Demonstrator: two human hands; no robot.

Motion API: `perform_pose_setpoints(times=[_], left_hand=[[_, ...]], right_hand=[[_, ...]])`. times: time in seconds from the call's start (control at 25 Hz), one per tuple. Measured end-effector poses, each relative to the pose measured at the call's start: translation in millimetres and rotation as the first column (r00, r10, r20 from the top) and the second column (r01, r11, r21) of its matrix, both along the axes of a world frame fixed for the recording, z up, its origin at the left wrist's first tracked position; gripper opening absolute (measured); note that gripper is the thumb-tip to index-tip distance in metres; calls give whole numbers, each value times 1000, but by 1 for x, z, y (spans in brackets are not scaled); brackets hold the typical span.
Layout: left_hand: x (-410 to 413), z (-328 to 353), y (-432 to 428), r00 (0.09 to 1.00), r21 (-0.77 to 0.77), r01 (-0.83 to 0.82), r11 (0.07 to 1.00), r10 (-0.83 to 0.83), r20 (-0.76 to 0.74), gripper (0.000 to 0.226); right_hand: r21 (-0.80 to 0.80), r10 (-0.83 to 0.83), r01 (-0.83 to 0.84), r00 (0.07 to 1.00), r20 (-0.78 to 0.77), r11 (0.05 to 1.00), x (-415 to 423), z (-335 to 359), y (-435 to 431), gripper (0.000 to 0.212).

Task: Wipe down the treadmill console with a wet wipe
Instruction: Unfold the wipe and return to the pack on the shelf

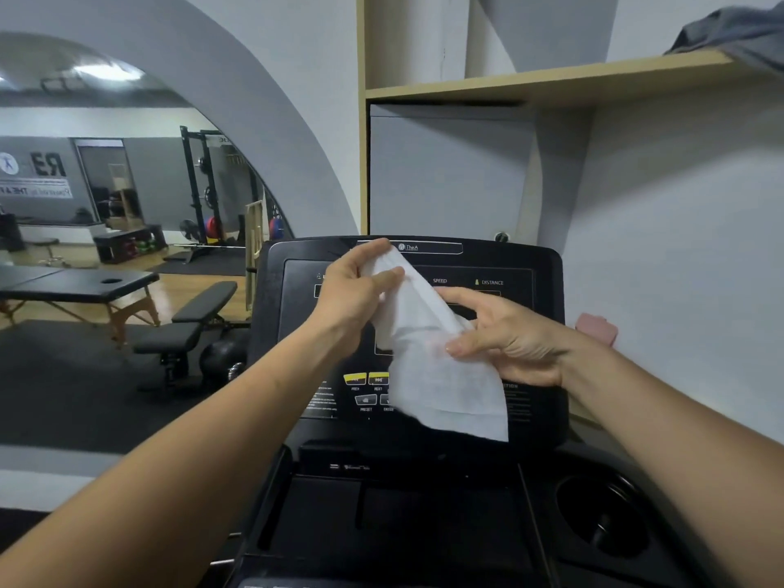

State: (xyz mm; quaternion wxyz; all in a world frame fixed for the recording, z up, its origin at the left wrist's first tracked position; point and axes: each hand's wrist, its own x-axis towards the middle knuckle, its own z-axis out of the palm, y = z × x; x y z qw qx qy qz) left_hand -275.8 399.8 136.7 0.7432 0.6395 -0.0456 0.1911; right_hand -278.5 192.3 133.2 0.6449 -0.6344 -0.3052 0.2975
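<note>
A white wet wipe hangs unfolded in front of the black treadmill console. My left hand pinches the wipe's upper corner near the console's top edge. My right hand grips the wipe's right side, lower down, in front of the display. The wipe covers the middle of the console and some of its yellow buttons. I cannot tell whether the wipe touches the console.
A cup holder sits in the tray at lower right. A wooden shelf with grey cloth hangs above. A pink object pokes out right of the console. A mirror at left shows a bench, a massage table and a rack.
</note>
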Motion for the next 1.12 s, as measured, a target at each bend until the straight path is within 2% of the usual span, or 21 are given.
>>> perform_pose_setpoints(times=[0.08,0.16,0.32,0.44,0.52,0.6,0.68,0.84,0.92,1.0,1.12], left_hand=[[9,0,-4,993,-53,-117,992,118,23,36],[18,-2,-4,986,-48,-165,985,166,5,35],[28,-13,-18,997,119,-6,993,16,-81,35],[31,-18,-30,999,276,30,961,-19,-43,40],[34,-17,-36,998,372,66,926,-67,-10,50],[38,-16,-43,993,480,93,872,-116,17,55],[43,-17,-59,989,531,106,841,-147,35,55],[59,-24,-112,982,544,95,834,-167,84,37],[71,-24,-150,979,523,76,849,-162,121,26],[85,-23,-192,981,510,49,859,-138,137,21],[106,-33,-250,992,548,-16,836,-55,112,25]], right_hand=[[-45,25,-23,999,40,999,2,-1,-10,70],[-30,-93,94,994,53,995,6,-3,-23,64],[68,-448,443,879,164,894,20,-10,-43,21],[29,-530,586,709,466,810,29,-11,-56,22],[-28,-464,699,504,729,714,35,-9,-69,22],[20,-431,795,307,848,606,42,-4,-83,15],[95,-508,824,249,824,558,51,-1,-100,10],[77,-551,831,293,781,550,75,-8,-126,5],[117,-587,835,271,763,537,86,-14,-143,8],[187,-642,850,211,737,493,97,-16,-167,8],[252,-690,893,84,719,372,119,-17,-215,7]])
